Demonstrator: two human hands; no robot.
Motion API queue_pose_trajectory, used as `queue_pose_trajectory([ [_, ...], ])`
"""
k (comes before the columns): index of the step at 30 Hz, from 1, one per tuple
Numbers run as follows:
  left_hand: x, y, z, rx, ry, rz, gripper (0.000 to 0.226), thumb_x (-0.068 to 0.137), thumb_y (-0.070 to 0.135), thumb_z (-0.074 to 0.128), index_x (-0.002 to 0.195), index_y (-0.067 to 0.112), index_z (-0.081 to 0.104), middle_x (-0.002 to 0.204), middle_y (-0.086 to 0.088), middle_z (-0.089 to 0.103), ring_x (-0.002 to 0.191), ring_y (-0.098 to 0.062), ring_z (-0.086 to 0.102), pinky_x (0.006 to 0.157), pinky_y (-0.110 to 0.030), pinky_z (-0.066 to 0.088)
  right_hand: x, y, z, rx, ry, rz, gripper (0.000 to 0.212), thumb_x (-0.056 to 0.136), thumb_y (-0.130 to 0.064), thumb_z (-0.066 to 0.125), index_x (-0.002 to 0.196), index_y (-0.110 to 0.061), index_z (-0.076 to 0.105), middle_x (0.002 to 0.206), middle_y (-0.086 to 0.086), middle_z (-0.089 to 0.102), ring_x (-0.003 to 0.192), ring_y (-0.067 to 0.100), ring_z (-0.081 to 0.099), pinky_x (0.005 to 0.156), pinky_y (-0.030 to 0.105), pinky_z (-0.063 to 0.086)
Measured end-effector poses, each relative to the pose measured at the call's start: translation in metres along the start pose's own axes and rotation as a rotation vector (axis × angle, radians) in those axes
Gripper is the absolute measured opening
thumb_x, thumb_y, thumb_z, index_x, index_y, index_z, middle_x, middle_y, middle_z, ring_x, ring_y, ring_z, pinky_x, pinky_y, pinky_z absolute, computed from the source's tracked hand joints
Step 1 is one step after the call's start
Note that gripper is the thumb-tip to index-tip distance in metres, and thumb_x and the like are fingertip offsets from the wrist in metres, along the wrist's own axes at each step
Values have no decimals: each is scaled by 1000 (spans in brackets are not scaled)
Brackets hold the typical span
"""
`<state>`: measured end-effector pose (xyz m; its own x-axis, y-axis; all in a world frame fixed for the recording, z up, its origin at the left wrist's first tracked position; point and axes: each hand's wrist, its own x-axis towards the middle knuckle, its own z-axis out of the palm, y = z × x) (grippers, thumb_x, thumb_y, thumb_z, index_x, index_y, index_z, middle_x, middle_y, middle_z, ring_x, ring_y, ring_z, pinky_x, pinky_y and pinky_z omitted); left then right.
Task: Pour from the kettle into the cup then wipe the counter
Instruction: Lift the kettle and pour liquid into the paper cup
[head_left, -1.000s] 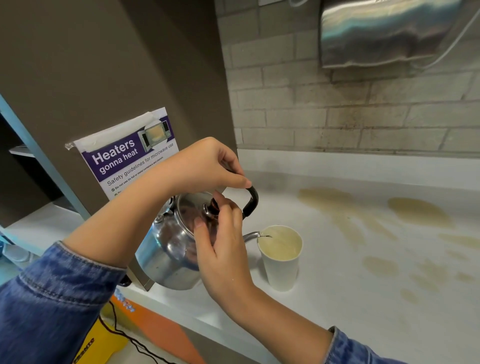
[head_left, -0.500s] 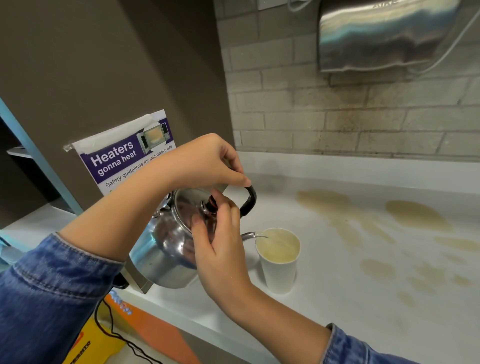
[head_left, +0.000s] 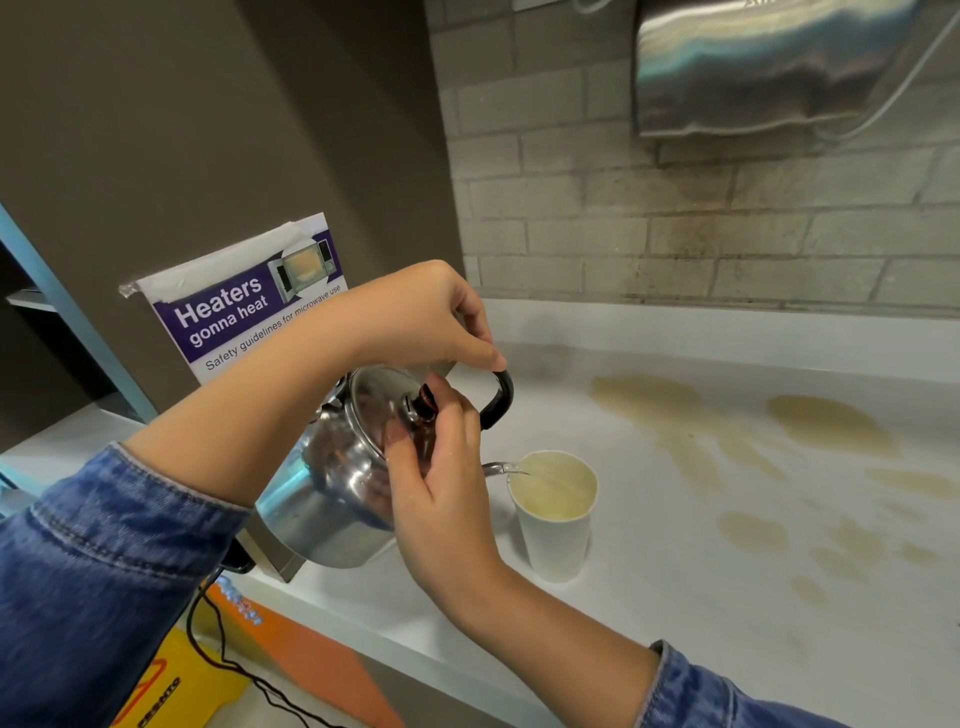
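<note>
A shiny steel kettle (head_left: 332, 488) is tilted to the right above the white counter (head_left: 675, 613). My left hand (head_left: 415, 317) grips its black handle from above. My right hand (head_left: 441, 478) presses its fingers on the dark lid knob. The spout reaches over the rim of a white paper cup (head_left: 556, 535), and a thin clear stream runs into it. The cup stands upright and holds pale yellowish liquid close to the rim.
Several tan spill stains (head_left: 826, 426) spread over the counter right of the cup. A purple microwave notice (head_left: 249, 306) is taped to the brown panel on the left. A steel dispenser (head_left: 769, 67) hangs on the brick wall. A black cable (head_left: 218, 654) dangles below the counter edge.
The kettle stays tilted over the cup with both hands in place. The liquid level in the cup looks about the same. The view has shifted slightly.
</note>
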<state>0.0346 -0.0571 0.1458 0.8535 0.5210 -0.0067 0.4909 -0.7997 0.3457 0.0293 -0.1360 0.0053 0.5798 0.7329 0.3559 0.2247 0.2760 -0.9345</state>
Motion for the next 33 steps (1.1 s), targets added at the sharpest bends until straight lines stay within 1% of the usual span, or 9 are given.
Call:
queue_pose_trajectory([
  [4,2,2,0,28,2,15,24,72,42,79,79,19,77,86,-10,76,90,-30,68,81,-43,55,1,0,-1,3,10,-6,46,98,-29,46,141,-35,31,129,-17,37,119,-5,43,88,-5,31],
  [9,4,5,-1,56,-5,18,25,73,42,79,80,19,76,85,-8,76,86,-27,69,81,-41,55,2,1,-2,-4,20,-10,47,98,-28,46,142,-35,31,127,-15,38,117,-5,44,86,-5,31],
  [17,6,8,-1,100,-33,6,26,73,46,77,80,21,75,86,-7,76,89,-26,69,80,-40,56,1,2,0,0,22,-16,48,98,-30,45,142,-38,29,123,-22,34,108,-18,41,83,-7,30],
  [21,7,9,-2,117,-49,9,26,73,46,77,80,21,75,86,-7,76,89,-26,68,80,-41,55,1,3,-1,11,32,-17,48,99,-30,45,143,-38,29,129,-18,35,111,-17,40,85,-8,29],
  [24,8,11,-2,122,-47,17,26,73,45,78,80,21,75,86,-7,75,83,-24,67,73,-36,52,2,2,-1,20,36,-22,47,99,-32,45,142,-39,28,132,-18,35,111,-21,40,85,-7,29],
  [26,10,13,-3,124,-43,22,26,73,45,78,80,20,76,88,-5,75,79,-21,65,69,-32,48,2,2,-1,22,41,-24,47,98,-34,45,142,-40,28,132,-20,35,114,-18,40,86,-6,30],
  [28,10,15,-4,130,-49,23,26,74,44,77,81,20,76,88,-5,74,77,-19,63,67,-29,47,3,2,-2,27,44,-23,48,98,-36,44,142,-40,27,133,-21,33,118,-14,39,86,-6,30],
  [30,10,17,-4,139,-56,28,26,74,44,77,82,19,76,88,-6,75,75,-16,61,67,-29,46,3,2,-2,34,45,-22,48,98,-36,44,142,-41,26,134,-22,32,118,-15,38,86,-7,29],
  [33,11,18,-4,152,-59,29,26,74,44,77,82,20,76,88,-6,75,82,-23,67,68,-30,48,3,0,-3,44,44,-23,48,98,-36,44,142,-42,26,133,-24,32,115,-20,37,84,-8,29],
])
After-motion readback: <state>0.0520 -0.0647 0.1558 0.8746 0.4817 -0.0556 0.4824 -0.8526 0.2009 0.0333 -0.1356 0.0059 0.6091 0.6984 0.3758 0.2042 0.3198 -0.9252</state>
